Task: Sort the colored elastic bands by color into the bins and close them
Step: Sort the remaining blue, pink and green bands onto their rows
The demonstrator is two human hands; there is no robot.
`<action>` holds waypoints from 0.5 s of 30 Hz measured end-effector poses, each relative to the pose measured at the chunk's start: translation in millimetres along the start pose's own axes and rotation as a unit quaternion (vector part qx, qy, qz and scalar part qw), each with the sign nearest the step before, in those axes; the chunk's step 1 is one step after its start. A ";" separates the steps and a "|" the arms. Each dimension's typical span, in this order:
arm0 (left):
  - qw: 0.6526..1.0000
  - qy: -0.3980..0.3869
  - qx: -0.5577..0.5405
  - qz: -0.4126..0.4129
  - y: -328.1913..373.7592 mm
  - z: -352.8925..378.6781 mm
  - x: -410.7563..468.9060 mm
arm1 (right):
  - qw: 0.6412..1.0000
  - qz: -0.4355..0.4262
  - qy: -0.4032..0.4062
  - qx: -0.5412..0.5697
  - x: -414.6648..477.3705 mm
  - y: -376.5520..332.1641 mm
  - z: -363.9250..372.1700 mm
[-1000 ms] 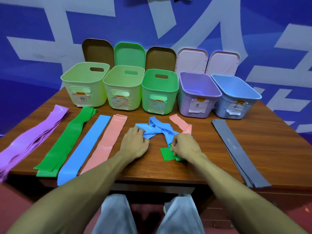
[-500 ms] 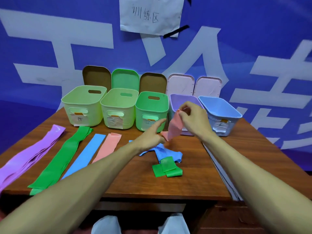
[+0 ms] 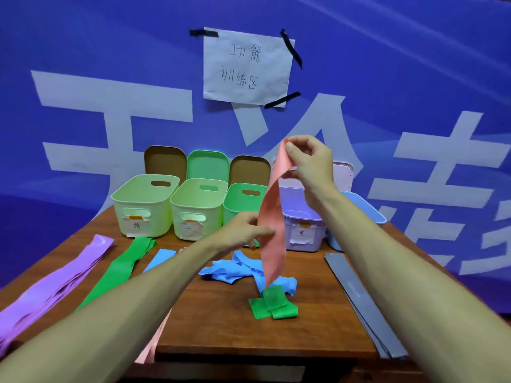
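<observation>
My right hand (image 3: 309,161) pinches the top end of a pink band (image 3: 272,230) and holds it high, so it hangs down in front of the bins. My left hand (image 3: 243,230) grips the same band at mid-length. Below it lie a tangle of blue bands (image 3: 237,270) and folded green bands (image 3: 273,304). Flat on the table are purple bands (image 3: 55,280), a green band (image 3: 121,266), a blue band (image 3: 159,258), and grey bands (image 3: 359,299) at the right. At the back stand open bins: pale green (image 3: 143,203), light green (image 3: 197,208), green (image 3: 240,205), purple (image 3: 301,225), blue (image 3: 367,214).
Five lids lean against the blue wall behind the bins, among them a green lid (image 3: 207,164) and a brown lid (image 3: 165,161). A taped paper sign (image 3: 246,67) hangs above. The wooden table (image 3: 221,327) ends at a front edge near my forearms.
My right hand has lifted the pink band much higher, unfolding it to hang long. My left hand rose to hold it mid-length. The camera tilted up.
</observation>
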State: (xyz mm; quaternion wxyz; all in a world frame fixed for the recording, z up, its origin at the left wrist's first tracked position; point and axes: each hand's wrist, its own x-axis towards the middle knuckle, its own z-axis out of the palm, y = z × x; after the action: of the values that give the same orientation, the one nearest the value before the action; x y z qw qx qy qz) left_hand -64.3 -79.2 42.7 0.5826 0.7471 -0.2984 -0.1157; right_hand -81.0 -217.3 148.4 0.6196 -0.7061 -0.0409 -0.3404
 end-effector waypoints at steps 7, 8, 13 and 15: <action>0.991 -0.033 -0.124 -0.047 -26.0 -44.7 -54.6 | 0.986 0.134 -0.049 0.090 -15.3 9.5 42.4; 0.981 -0.059 -0.177 -0.054 -30.0 -52.7 -60.8 | 0.979 0.161 -0.071 0.105 -17.9 10.7 49.5; 0.988 0.027 -0.149 -0.041 -37.8 -82.4 -62.2 | 0.955 0.173 -0.220 0.093 -27.1 12.1 75.7; 0.995 0.029 -0.090 -0.020 -31.5 -82.2 -62.0 | 0.948 0.144 -0.271 0.088 -29.7 8.4 81.7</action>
State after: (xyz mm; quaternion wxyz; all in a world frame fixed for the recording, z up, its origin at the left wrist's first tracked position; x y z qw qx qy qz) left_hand -60.9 27.2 26.5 0.6532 0.7008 -0.2549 -0.1316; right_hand -64.5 -134.7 125.4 0.6876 -0.7124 -0.1346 -0.0386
